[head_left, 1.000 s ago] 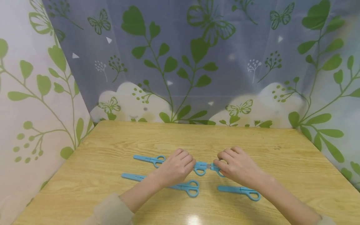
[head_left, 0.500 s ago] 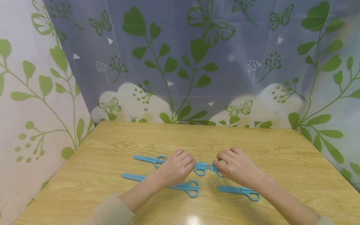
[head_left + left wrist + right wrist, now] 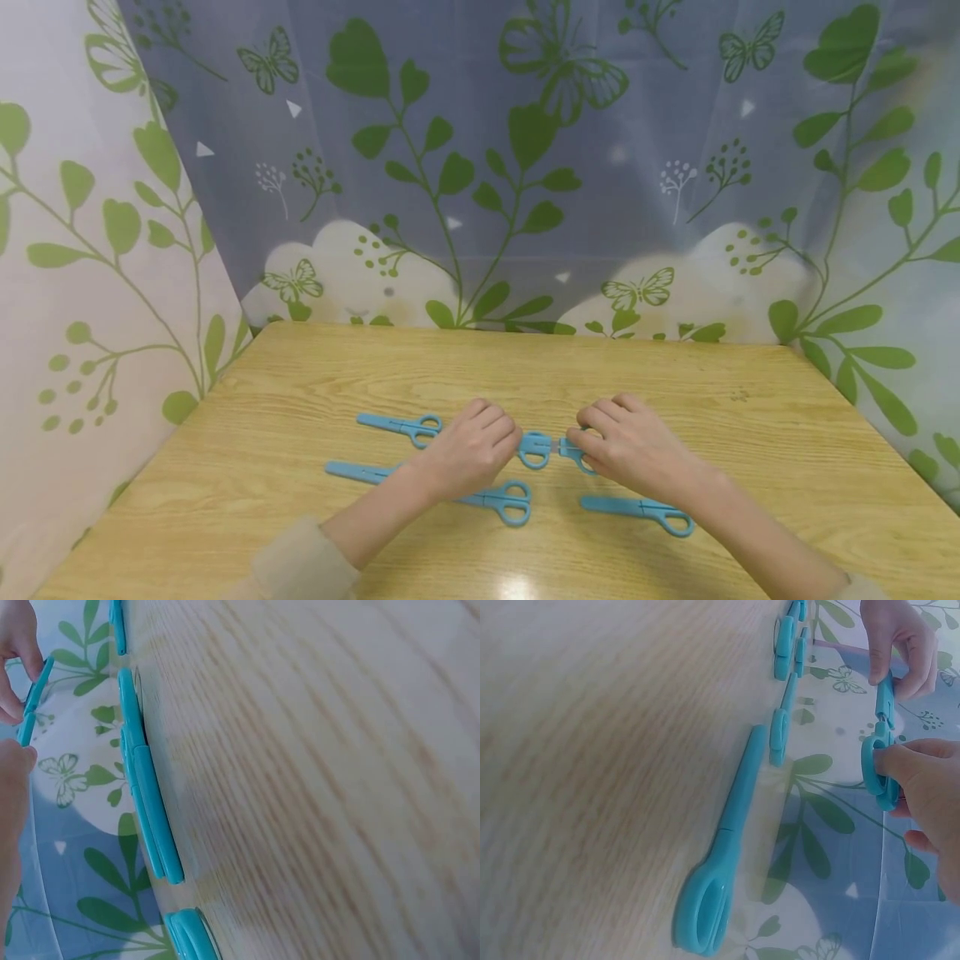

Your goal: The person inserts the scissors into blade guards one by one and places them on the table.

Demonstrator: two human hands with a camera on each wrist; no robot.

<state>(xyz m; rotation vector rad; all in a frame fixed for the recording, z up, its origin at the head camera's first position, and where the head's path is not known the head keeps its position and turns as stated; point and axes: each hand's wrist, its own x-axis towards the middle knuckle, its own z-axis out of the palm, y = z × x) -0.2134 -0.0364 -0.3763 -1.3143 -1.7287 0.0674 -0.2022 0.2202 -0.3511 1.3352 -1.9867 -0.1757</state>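
Above the table, my right hand grips the loop handles of a pair of light blue scissors. Its left fellow, my left hand, pinches the matching blue blade sheath between thumb and fingers. A short strip of silvery blade shows between sheath and handles, so the sheath covers most of the blade. Part of the sheath overlaps another scissors handle in the head view. In the left wrist view both hands and the held pair appear at the upper left edge.
Several sheathed blue scissors lie on the wooden table. One pair is below the right forearm, one partly under the left forearm, another left of the left hand. A patterned curtain stands behind the table.
The right hand has edged very slightly left with the scissors, and the strip of bare blade looks a little narrower. The left hand and the scissors on the table stay in place.
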